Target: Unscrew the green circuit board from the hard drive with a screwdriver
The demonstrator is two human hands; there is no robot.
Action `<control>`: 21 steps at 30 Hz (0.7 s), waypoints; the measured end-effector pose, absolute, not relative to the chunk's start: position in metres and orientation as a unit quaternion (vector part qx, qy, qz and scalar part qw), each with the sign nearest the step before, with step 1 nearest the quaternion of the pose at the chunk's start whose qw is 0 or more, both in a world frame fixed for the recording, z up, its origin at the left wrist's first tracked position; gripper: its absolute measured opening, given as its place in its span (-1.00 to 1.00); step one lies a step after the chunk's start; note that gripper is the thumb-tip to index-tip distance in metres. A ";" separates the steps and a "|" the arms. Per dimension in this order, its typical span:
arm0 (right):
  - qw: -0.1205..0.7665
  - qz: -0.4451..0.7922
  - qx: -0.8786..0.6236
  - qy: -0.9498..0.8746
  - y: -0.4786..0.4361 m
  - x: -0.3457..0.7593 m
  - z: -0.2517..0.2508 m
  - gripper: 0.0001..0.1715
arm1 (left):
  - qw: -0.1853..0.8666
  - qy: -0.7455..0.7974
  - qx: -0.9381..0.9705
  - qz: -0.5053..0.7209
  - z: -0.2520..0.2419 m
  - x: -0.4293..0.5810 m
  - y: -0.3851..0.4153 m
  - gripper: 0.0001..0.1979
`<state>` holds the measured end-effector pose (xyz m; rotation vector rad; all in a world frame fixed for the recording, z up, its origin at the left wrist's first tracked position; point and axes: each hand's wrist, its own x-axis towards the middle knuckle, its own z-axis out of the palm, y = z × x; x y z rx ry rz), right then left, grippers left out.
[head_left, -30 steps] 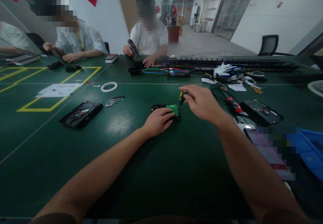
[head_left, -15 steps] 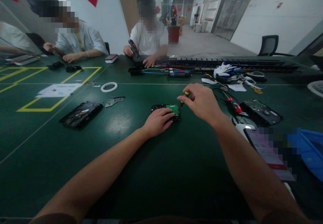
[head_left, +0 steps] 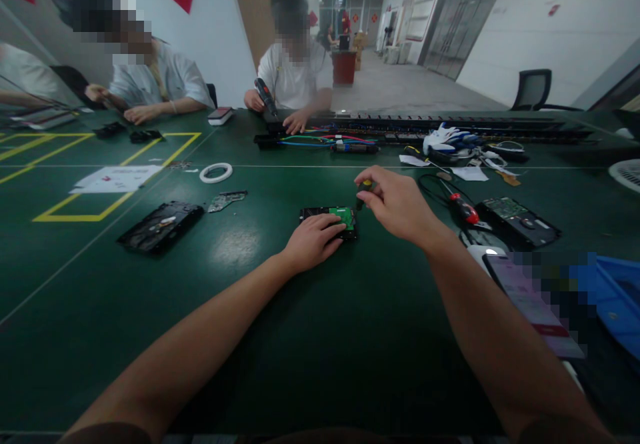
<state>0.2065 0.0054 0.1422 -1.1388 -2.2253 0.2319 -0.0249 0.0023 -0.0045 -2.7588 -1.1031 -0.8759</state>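
Note:
In the middle of the table lies a small black hard drive (head_left: pixel 315 212) with a green circuit board (head_left: pixel 342 214) on its upper side. My left hand (head_left: pixel 313 237) holds it from the near left, fingers laid across the top and thumb along the near edge. Part of the drive is hidden beneath this hand. My right hand (head_left: pixel 393 197) pinches a screwdriver (head_left: pixel 363 194) with a yellow and dark handle. The screwdriver is nearly upright at the drive's right end; whether its tip touches a screw is too small to tell.
At left lie a black drive casing (head_left: pixel 163 226), a loose circuit board (head_left: pixel 227 201) and a tape roll (head_left: pixel 216 173). Rightward are a red-handled screwdriver (head_left: pixel 465 209), another drive (head_left: pixel 520 221), a phone (head_left: pixel 530 304) and a blue bin (head_left: pixel 617 297). Two people work across the table.
My right hand has shifted slightly around the screwdriver, which now looks more upright. My left hand and the hard drive stay in place.

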 end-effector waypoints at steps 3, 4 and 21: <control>0.309 0.099 -0.431 -0.842 0.006 0.207 0.142 -0.78 | 0.016 -0.355 -0.890 -0.286 -0.004 -0.025 0.002 -0.63; 0.308 0.102 -0.431 -0.842 0.006 0.208 0.142 -0.78 | 0.015 -0.356 -0.889 -0.287 -0.004 -0.025 0.002 -0.63; 0.320 0.058 -0.427 -0.844 0.008 0.208 0.140 -0.69 | 0.019 -0.360 -0.891 -0.277 -0.004 -0.025 0.002 -0.63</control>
